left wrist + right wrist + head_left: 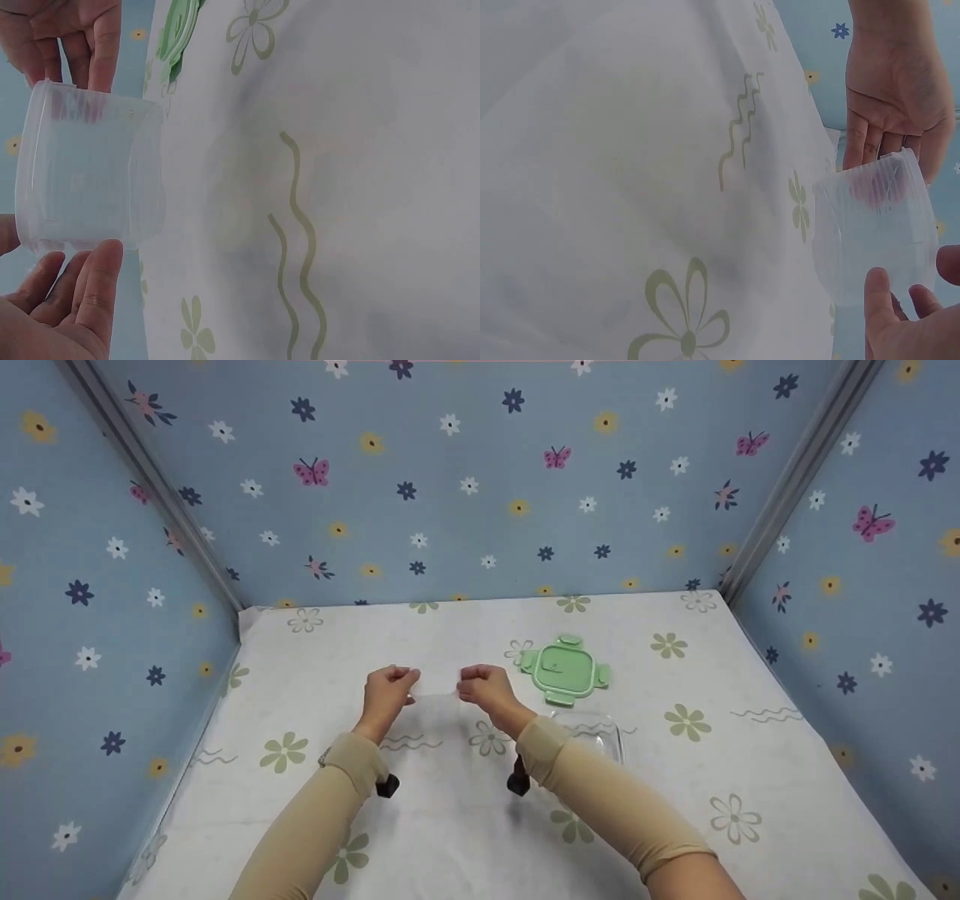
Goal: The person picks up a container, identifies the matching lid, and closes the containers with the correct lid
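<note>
A translucent, ribbed plastic container is held up above the cloth between both hands. My left hand grips its left side, thumb near the rim and fingers along the wall. On the opposite side, my right hand holds it the same way, with its fingertips showing through the plastic in the left wrist view. Seen from the head, the container is a pale, see-through shape between the fingers.
A green lid with side clips lies on the flowered tablecloth, right of my right hand. Nearer me, a clear rectangular container is partly hidden by my right forearm. Blue patterned walls enclose the table's back and sides.
</note>
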Tool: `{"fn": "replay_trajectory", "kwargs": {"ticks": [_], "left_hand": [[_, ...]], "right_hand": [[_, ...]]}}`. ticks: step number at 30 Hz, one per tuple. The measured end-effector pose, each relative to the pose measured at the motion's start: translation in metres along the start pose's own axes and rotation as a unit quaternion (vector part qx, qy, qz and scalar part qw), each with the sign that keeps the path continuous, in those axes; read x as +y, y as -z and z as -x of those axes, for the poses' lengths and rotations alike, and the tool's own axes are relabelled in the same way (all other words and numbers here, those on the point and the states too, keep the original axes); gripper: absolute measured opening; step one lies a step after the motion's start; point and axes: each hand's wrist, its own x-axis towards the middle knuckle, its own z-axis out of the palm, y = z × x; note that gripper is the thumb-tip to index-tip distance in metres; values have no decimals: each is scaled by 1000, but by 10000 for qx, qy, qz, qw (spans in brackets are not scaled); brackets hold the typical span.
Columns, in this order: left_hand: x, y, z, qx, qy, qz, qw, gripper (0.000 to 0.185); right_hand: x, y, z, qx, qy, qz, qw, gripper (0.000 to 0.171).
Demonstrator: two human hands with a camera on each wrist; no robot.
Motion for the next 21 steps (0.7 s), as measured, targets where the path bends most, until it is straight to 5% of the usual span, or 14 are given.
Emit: {"fn": "replay_trajectory", "kwargs": {"ticks": [21], "left_hand": [[-24, 0, -13, -175, 162, -312, 9992, 48]], "right_hand": [[28, -14, -21, 192, -28, 407, 9990, 38]]}}
